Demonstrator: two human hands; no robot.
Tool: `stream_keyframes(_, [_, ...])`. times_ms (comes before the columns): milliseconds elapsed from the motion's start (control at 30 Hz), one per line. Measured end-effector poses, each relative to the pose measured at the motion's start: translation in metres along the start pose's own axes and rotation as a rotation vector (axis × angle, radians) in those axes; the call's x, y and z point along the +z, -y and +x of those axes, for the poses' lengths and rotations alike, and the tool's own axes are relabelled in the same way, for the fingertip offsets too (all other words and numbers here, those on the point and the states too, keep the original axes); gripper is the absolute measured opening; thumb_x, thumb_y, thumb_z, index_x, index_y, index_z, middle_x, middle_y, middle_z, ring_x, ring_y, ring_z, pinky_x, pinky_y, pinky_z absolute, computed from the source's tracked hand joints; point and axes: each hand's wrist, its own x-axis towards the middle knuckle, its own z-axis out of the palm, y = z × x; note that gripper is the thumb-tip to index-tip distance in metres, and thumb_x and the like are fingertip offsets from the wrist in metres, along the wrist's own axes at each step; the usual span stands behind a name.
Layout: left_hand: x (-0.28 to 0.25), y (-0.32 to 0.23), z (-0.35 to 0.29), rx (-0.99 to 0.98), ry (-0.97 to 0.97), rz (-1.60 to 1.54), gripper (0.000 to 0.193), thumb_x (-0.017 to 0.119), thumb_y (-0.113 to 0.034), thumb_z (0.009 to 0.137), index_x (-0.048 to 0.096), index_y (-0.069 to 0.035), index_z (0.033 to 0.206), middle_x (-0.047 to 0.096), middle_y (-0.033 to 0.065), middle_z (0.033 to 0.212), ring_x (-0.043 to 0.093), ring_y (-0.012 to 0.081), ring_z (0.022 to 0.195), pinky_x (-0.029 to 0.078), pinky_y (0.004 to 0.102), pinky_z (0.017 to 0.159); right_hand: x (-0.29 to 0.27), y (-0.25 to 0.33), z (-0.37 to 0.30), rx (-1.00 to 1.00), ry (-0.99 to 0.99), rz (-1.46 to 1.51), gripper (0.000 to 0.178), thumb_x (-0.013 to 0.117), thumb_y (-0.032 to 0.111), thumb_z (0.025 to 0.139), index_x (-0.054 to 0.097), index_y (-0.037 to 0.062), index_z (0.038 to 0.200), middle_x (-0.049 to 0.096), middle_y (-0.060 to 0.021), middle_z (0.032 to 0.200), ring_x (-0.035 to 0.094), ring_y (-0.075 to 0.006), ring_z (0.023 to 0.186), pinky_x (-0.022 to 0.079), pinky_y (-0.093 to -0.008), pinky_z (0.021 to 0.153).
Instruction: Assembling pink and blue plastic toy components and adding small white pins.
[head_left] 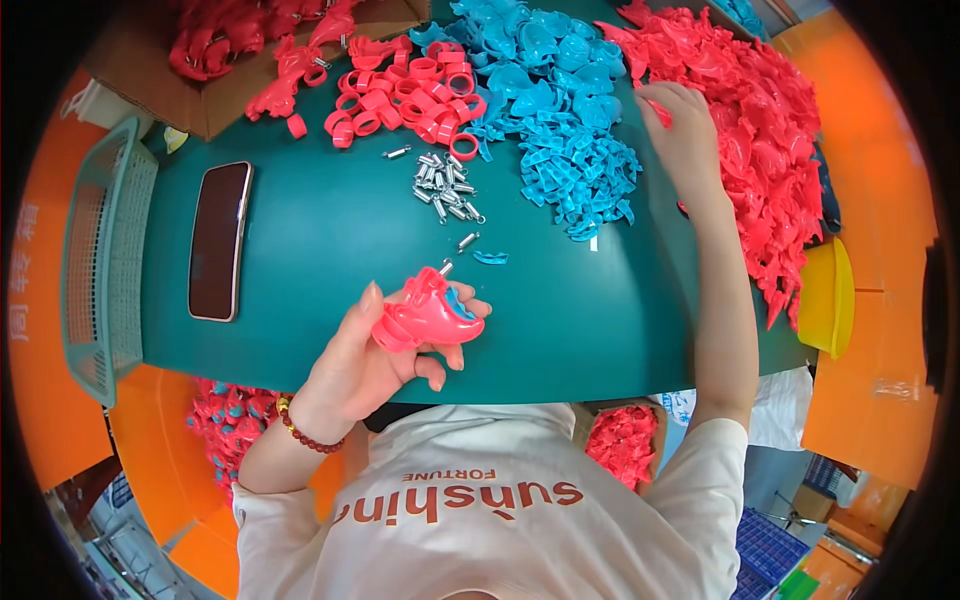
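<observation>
My left hand (365, 340) grips a glossy red plastic shell (428, 315) shaped like a small animal head, above the near part of the table. A blue toothed insert (460, 304) shows in its opening, and a metal spring (445, 268) sticks out of its top. My right hand (682, 135) is at the left edge of a large heap of red plastic parts (755, 130). Its fingers are bent around a red plastic part (661, 113), partly hidden by the hand. Beyond my left hand lie a loose spring (468, 241) and one blue toothed strip (490, 258).
Red rings (410, 95), a cluster of springs (445, 185), blue shells (540, 60) and small blue toothed pieces (580, 175) cover the far middle. A phone (220, 240) and green basket (105, 260) are left, a cardboard box (230, 105) far left, a yellow container (828, 300) right.
</observation>
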Motion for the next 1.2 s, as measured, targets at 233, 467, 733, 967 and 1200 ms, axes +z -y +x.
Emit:
stream_keyframes(233, [-0.005,0.003,-0.004,0.034,0.017,-0.075,0.082,0.03,-0.066,0.089,0.038,0.003,0.132,0.05,0.0193,0.127,0.06,0.019,0.081,0.05,0.0298,0.063,0.005,0.016,0.018,0.003,0.027,0.089,0.02,0.068,0.016,0.078,0.064,0.007,0.095,0.061,-0.0099,0.101,0.055,-0.0285,0.097,0.042,-0.0354,0.089])
stream_keyframes(467, [0.0,0.005,-0.002,-0.004,0.072,-0.201,0.088,0.024,-0.071,0.087,0.037,0.004,0.132,0.052,0.0193,0.123,0.061,0.0206,0.079,0.051,0.0303,0.06,0.01,0.022,0.018,0.081,0.259,0.079,0.011,0.066,0.011,0.078,0.062,0.0054,0.087,0.06,-0.0095,0.098,0.054,-0.0271,0.097,0.04,-0.0393,0.088])
stream_keyframes(733, [0.014,0.002,0.008,-0.17,0.071,-0.398,0.087,0.021,-0.07,0.088,0.039,0.003,0.131,0.058,0.0164,0.112,0.061,0.0227,0.074,0.055,0.0368,0.059,-0.045,0.141,-0.003,-0.032,-0.065,0.443,0.013,0.068,0.0,0.072,0.061,0.0036,0.082,0.064,-0.0055,0.082,0.058,-0.0249,0.074,0.046,-0.0343,0.071])
stream_keyframes(967, [0.014,0.009,0.008,-0.156,0.073,-0.374,0.08,0.016,-0.07,0.088,0.052,-0.003,0.115,0.061,0.0136,0.097,0.06,0.0224,0.075,0.055,0.0419,0.062,-0.05,0.193,-0.038,-0.361,0.027,0.47,0.022,0.072,-0.001,0.063,0.061,0.0089,0.08,0.065,-0.0004,0.085,0.055,-0.0194,0.074,0.04,-0.0336,0.069])
stream_keyframes(1200, [0.014,0.007,0.002,-0.162,0.102,-0.441,0.083,0.013,-0.071,0.087,0.052,-0.003,0.114,0.061,0.0136,0.096,0.059,0.0246,0.076,0.055,0.0447,0.065,-0.051,0.206,-0.044,-0.467,-0.105,0.335,0.027,0.073,0.004,0.058,0.061,0.0079,0.082,0.064,-0.0019,0.087,0.051,-0.0208,0.072,0.038,-0.035,0.07])
